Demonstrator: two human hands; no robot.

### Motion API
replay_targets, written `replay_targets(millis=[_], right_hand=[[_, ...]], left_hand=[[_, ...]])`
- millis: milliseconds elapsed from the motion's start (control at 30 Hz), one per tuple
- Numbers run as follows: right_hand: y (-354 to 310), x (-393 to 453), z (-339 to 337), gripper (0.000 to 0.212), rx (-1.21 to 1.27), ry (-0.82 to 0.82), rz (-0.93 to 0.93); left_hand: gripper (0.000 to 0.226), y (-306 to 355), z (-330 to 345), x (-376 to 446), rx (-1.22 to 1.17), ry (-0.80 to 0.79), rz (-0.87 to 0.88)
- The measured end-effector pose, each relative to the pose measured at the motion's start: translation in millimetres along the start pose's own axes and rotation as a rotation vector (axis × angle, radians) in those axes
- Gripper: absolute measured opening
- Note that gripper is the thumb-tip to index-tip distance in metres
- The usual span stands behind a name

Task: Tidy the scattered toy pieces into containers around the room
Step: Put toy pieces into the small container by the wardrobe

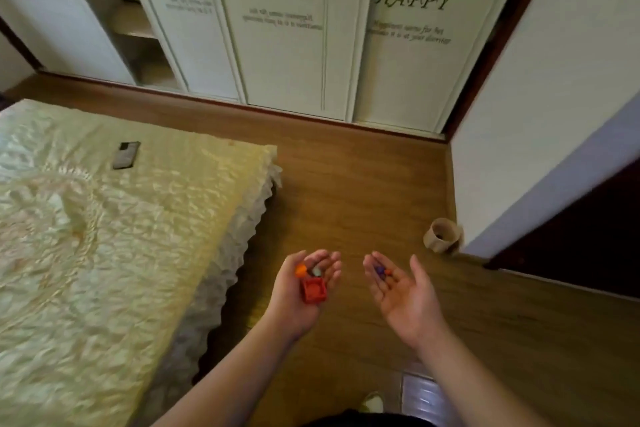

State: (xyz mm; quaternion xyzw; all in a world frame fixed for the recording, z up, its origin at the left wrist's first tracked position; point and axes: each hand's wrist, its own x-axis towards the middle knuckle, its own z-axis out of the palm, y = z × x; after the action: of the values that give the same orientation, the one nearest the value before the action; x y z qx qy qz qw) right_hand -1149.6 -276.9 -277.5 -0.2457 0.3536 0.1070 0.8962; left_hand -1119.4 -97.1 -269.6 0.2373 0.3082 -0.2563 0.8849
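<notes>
Both palms face up and cupped, nothing pinched: my left hand (304, 282) cradles a red square block (314, 290) with an orange piece (300, 270) and a pale grey piece (316, 271) lying loose toward the fingers, while my right hand (398, 291) lies flatter, fingers nearly straight, with a few small purple and orange bits (381, 270) resting on them. As I read it, the beige cup (442, 235) on the floor to the far right, just beside the wall corner, is the likely container; something dark sits inside it, though I cannot tell what. The risk is plain: none of these pieces is gripped, so any tilt of either palm on the way over could roll them off onto the floor. The bits on my right fingers lie nearest the edge and would go first. The cup's mouth looks narrow and leans, so pouring from an open palm could scatter pieces around it. The wooden floor (363, 191) is smooth, and strays might skid under the bed (104, 236), which fills the near left under a cream quilted cover with a dark flat object (126, 155) on it. Wardrobe doors (284, 38) lettered "HAPPY" close the far side.
</notes>
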Motion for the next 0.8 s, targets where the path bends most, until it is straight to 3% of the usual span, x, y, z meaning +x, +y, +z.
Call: replay_targets(millis=[267, 533, 800], right_hand=[[-107, 29, -53, 0.063, 0.089, 0.046, -0.111], [-183, 80, -67, 0.062, 0.219, 0.112, -0.224], [-259, 143, -56, 0.062, 0.278, 0.254, -0.315]], left_hand=[[0.041, -45, 92, 57, 0.052, -0.016, -0.064], [0.032, -51, 154, 143, 0.195, -0.014, -0.187], [0.031, -37, 219, 257, 0.413, -0.142, -0.416]])
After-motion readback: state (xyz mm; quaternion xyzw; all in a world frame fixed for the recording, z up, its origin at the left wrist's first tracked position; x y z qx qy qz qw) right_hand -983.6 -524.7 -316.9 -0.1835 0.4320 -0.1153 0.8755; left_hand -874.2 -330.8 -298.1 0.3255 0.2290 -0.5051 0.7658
